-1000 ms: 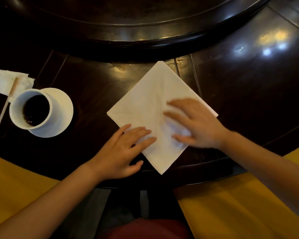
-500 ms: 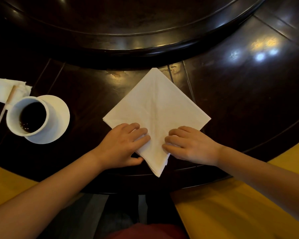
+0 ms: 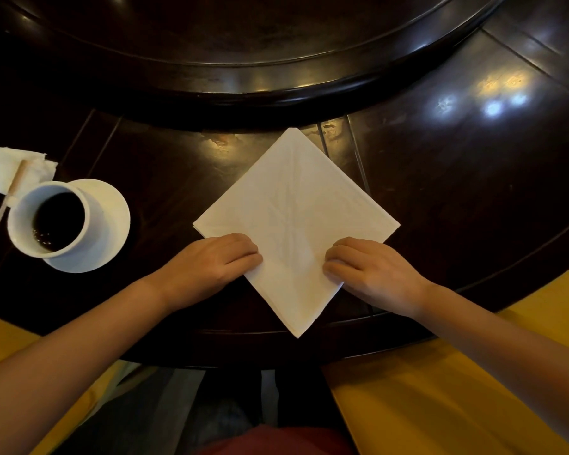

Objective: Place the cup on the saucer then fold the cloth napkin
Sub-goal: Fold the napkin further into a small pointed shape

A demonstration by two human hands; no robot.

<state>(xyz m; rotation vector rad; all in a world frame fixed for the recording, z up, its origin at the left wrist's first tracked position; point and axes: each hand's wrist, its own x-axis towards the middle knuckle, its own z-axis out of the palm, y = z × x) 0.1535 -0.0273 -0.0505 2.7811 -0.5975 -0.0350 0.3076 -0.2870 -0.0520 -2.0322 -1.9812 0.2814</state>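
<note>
A white cup [image 3: 92, 226] of dark drink stands on a white saucer [image 3: 117, 218] at the left of the dark table. The white cloth napkin [image 3: 296, 205] lies folded into a square, turned like a diamond, with one corner at the table's near edge. My left hand [image 3: 211, 267] sits on its lower-left edge and my right hand [image 3: 372, 274] on its lower-right edge. The fingers of both hands are curled onto the cloth and seem to pinch the edges; the thumbs are hidden.
A raised round turntable [image 3: 276, 77] fills the back of the dark wooden table [image 3: 457, 178]. A crumpled paper tissue [image 3: 0, 169] and a wooden stirrer [image 3: 4, 205] lie left of the cup. Yellow cloth [image 3: 424, 405] hangs below the table edge on both sides.
Both hands slid back from the middle of the napkin to its two lower edges and curled their fingers there. The right hand stopped smoothing. The cup and saucer stayed put.
</note>
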